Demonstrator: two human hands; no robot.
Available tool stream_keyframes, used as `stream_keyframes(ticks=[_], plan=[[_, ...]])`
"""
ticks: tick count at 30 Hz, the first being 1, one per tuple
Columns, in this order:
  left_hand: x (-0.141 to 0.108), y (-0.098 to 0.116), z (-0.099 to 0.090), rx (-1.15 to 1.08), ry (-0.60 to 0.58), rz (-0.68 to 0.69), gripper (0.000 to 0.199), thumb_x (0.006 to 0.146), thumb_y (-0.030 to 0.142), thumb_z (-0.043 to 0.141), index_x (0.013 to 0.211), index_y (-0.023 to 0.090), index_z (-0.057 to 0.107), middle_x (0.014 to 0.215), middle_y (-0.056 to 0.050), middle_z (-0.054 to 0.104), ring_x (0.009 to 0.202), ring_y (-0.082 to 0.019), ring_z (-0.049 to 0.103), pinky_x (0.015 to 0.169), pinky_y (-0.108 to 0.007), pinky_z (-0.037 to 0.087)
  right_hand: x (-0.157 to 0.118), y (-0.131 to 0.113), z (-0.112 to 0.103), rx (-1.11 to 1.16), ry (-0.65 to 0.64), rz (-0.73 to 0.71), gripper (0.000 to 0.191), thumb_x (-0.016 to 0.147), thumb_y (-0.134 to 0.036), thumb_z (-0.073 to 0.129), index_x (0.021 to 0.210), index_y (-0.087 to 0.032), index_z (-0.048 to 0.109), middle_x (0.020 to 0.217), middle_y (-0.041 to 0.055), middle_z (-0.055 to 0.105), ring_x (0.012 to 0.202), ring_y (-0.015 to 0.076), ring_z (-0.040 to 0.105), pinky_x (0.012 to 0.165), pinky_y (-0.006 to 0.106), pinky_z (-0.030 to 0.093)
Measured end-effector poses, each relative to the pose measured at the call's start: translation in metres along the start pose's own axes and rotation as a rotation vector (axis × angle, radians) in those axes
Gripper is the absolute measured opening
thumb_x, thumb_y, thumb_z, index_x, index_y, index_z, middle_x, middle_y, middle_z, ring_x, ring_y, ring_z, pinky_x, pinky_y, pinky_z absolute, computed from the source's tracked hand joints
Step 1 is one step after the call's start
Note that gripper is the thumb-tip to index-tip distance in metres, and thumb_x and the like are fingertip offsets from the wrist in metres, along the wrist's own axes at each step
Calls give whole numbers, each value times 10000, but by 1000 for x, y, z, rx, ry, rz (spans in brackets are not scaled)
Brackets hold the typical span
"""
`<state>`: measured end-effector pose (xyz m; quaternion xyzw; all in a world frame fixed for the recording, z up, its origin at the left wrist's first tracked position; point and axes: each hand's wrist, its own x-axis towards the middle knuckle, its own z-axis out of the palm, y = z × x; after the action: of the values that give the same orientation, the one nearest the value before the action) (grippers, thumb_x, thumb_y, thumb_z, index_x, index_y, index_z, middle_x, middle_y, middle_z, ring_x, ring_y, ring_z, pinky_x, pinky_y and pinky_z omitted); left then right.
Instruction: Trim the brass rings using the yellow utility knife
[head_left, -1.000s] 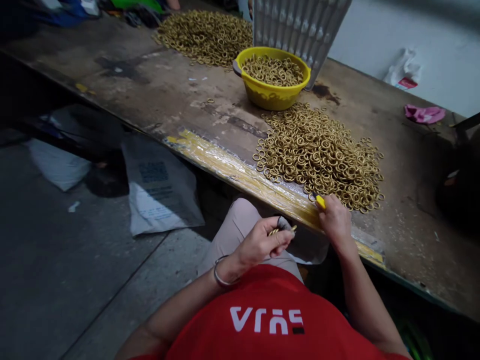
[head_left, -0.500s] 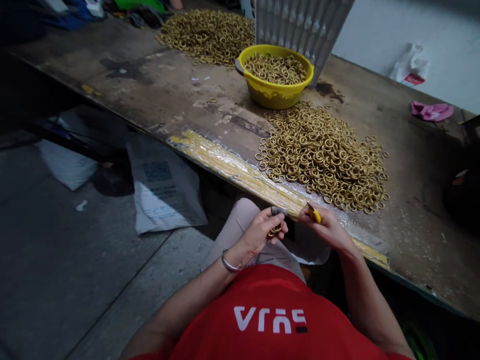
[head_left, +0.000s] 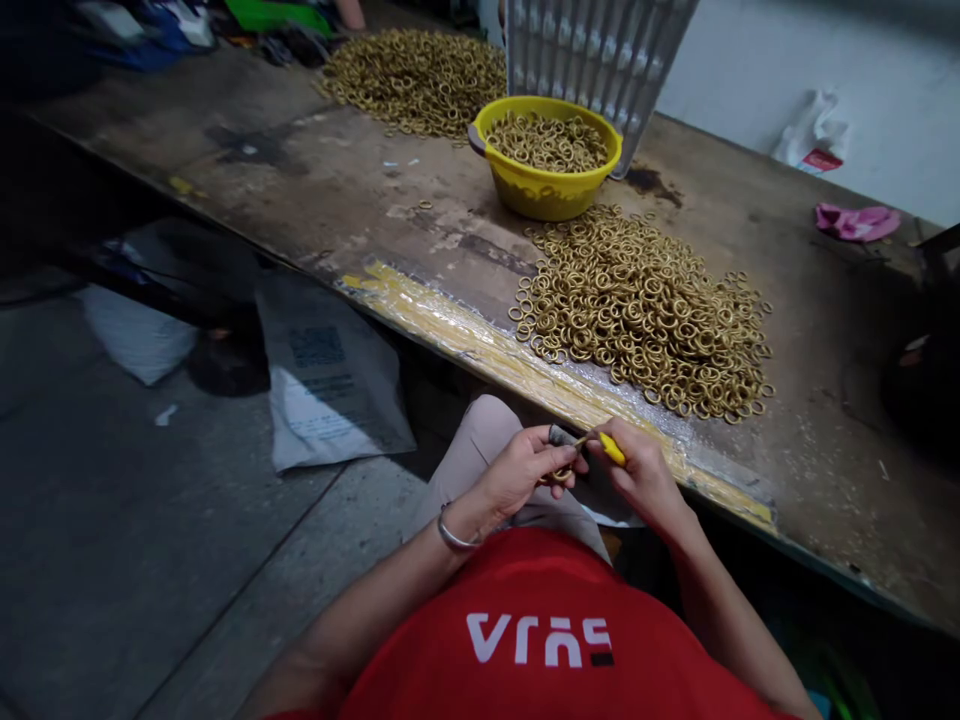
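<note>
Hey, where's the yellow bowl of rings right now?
The yellow bowl sits on the workbench in the upper middle of the head view, just behind the big ring pile and in front of a metal rack.

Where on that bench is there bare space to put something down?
Bare wood lies left of the yellow basin, between the far ring heap and the taped edge, and right of the near ring pile. It is crowded around that pile and basin.

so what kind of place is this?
Probably a small metal-parts workshop. A worn workbench carries heaps of brass rings, more fill a yellow basin, and the left hand holds rings beside the right hand with a yellow-handled tool.
</note>
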<state>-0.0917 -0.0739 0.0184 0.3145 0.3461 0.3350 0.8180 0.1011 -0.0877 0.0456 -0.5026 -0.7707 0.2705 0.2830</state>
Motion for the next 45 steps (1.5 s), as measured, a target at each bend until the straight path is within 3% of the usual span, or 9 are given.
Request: stream_keyframes(ticks=[5,15,20,24,29,33,36,39,45], plan=[[0,-4,8,15,91,111,468,645,493,857,801,122,618,691,-26,659,540,-104,587,430,-184,464,-17,5,11,-359,-39,60,254,807,-29,468,954,-175,614,856,51,627,750,174,592,667,249,407],[-6,2,12,191,129,199,315,729,404,767,770,133,612,633,-8,642,489,-93,546,462,-217,495,-11,2,16,-631,-118,213,276,825,-21,493,1009,-179,625,912,67,666,729,178,607,618,261,362],[-23,11,20,257,-35,84,221,756,305,742,723,129,613,612,-8,625,488,-90,553,477,-211,479,-5,30,-12,-857,-14,511,206,862,-36,489,957,-149,633,868,95,672,664,180,575,580,284,294],[-11,1,13,53,-77,0,373,755,444,769,713,154,539,615,15,584,426,-65,483,365,-173,368,2,46,-32,-862,116,470,144,890,-103,533,971,-151,643,954,90,665,761,194,583,611,289,290],[7,-13,1,-151,-107,-62,396,726,412,817,838,176,519,611,46,540,416,-54,436,346,-145,277,24,60,-30,-876,87,504,150,940,-168,515,954,-126,658,975,113,651,720,184,549,595,299,263],[8,-14,-4,-227,-153,-105,390,748,419,762,987,152,609,713,-14,618,478,-91,539,348,-159,321,27,65,-30,-637,146,472,159,910,-193,520,799,-144,622,834,77,617,666,161,503,585,280,276],[9,-14,-5,-183,-101,-79,394,749,484,746,859,121,641,864,-92,680,576,-129,629,364,-178,399,20,54,-28,-100,150,415,291,914,-376,538,695,-184,545,649,-2,512,579,133,433,558,255,300],[12,-13,-2,-84,18,31,391,746,480,777,802,136,599,768,-45,663,528,-105,603,356,-164,400,12,33,-20,372,-14,428,355,887,-519,584,764,-186,565,598,-41,463,514,108,381,519,238,311],[9,-2,-1,63,2,62,419,726,491,792,841,154,572,617,29,604,429,-87,550,337,-158,372,12,4,-7,441,-213,305,397,884,-546,603,748,-173,587,610,-43,460,553,99,388,539,222,330]])
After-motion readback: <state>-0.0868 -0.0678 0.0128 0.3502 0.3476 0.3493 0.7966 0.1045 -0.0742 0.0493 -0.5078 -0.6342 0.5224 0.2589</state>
